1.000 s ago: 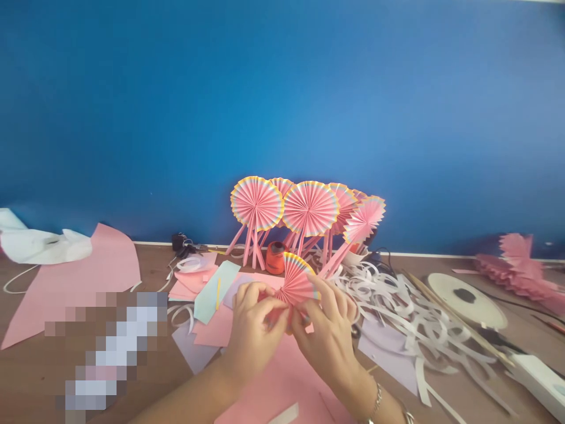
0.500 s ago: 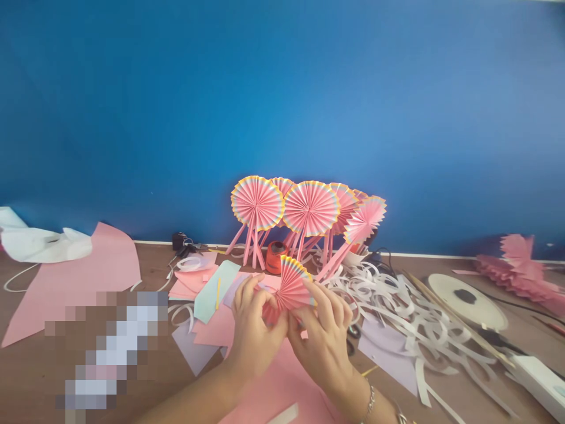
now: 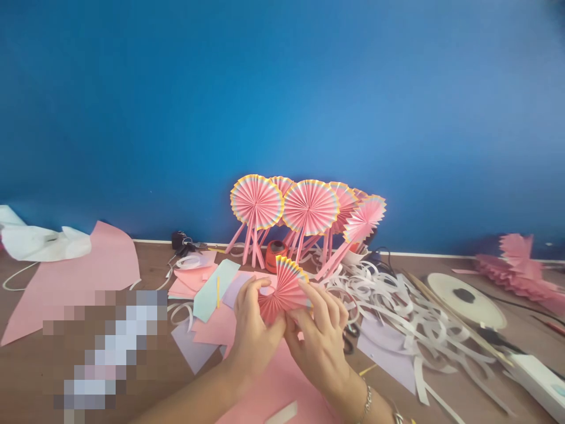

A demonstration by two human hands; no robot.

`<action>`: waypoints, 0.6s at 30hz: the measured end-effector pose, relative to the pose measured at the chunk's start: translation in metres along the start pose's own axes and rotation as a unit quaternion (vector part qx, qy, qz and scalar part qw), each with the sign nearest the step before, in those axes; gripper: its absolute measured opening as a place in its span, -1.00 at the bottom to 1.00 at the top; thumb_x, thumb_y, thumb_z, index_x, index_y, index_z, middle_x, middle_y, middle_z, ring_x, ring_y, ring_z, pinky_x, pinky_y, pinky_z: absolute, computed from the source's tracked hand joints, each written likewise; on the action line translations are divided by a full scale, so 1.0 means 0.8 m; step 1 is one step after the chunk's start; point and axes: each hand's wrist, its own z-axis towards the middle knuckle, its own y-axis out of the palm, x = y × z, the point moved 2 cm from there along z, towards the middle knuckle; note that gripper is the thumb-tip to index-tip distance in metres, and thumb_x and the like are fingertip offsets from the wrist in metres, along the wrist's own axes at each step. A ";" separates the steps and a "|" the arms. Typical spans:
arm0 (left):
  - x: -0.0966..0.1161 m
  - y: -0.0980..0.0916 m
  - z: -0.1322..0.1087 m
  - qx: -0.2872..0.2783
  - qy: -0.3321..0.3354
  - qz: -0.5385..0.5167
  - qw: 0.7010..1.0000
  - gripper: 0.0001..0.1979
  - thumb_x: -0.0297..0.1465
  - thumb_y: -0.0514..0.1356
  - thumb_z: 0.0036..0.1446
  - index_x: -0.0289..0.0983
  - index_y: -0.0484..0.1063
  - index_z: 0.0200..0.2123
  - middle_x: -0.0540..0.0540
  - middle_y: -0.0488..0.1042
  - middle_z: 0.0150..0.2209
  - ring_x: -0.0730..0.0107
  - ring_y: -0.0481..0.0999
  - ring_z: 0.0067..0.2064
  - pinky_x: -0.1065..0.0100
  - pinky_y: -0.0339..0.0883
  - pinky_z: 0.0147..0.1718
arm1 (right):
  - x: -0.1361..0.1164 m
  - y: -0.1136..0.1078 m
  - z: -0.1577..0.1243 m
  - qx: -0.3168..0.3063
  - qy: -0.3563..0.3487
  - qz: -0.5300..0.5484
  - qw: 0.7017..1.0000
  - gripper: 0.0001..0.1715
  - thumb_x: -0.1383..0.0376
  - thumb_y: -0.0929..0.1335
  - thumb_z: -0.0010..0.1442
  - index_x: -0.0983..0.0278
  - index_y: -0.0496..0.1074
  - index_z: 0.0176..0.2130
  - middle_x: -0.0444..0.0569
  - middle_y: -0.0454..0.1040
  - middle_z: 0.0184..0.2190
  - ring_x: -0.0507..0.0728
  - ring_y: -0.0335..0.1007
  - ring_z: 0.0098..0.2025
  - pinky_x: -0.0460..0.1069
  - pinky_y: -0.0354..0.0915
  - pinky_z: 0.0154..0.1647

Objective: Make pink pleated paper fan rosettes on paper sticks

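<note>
Between my two hands is a pleated pink paper fan (image 3: 289,288) with a yellow and pale blue zigzag edge, partly spread out. My left hand (image 3: 253,327) is closed on its left side, thumb low and fingers curled behind the folds. On the other side my right hand (image 3: 320,330) pinches the fan's lower right folds, its index finger along the edge. The fingers cover part of the lower folds. Below the hands lies a large pink paper sheet (image 3: 273,388). Finished round fans (image 3: 310,207) on pink paper sticks lean against the wall behind.
An orange-red tape roll (image 3: 274,259) stands behind the fan. Curled white paper strips (image 3: 388,300) heap up at the right, near a white disc (image 3: 468,300) and a white box (image 3: 541,383). Pink paper (image 3: 88,277) lies left; pleated pink paper (image 3: 521,271) sits far right. A blue wall (image 3: 282,88) closes the back.
The fan has shifted slightly left in my hands, and more of its left folds show. My left fingers have moved a little. Things on the table stay put.
</note>
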 end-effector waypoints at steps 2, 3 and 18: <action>-0.001 0.000 0.001 -0.014 -0.011 0.010 1.000 -0.53 -0.56 0.10 -0.03 -0.15 0.20 -0.02 -0.14 0.27 0.04 0.14 0.22 0.13 0.00 0.10 0.09 | 0.000 0.002 -0.002 -0.006 -0.004 0.000 1.000 -0.83 0.40 0.33 0.15 0.22 0.37 -0.48 0.01 0.34 0.06 0.28 0.23 0.09 0.21 0.04 0.06; -0.001 -0.001 0.002 -0.019 -0.012 0.012 1.000 -0.54 -0.57 0.10 -0.04 -0.15 0.21 -0.03 -0.13 0.29 0.03 0.14 0.23 0.12 0.00 0.10 0.08 | 0.001 0.002 -0.003 -0.011 -0.005 0.000 1.000 -0.84 0.40 0.32 0.15 0.22 0.38 -0.46 0.02 0.34 0.07 0.28 0.23 0.09 0.21 0.04 0.06; 0.001 -0.003 0.004 -0.024 -0.059 -0.016 0.998 -0.52 -0.59 0.15 -0.10 -0.16 0.27 -0.05 -0.09 0.38 -0.10 0.17 0.34 0.00 0.03 0.17 0.01 | 0.005 -0.001 0.005 -0.056 0.036 0.019 0.998 -0.80 0.40 0.33 0.12 0.22 0.35 -0.53 -0.03 0.29 0.14 0.31 0.21 0.10 0.22 0.06 0.01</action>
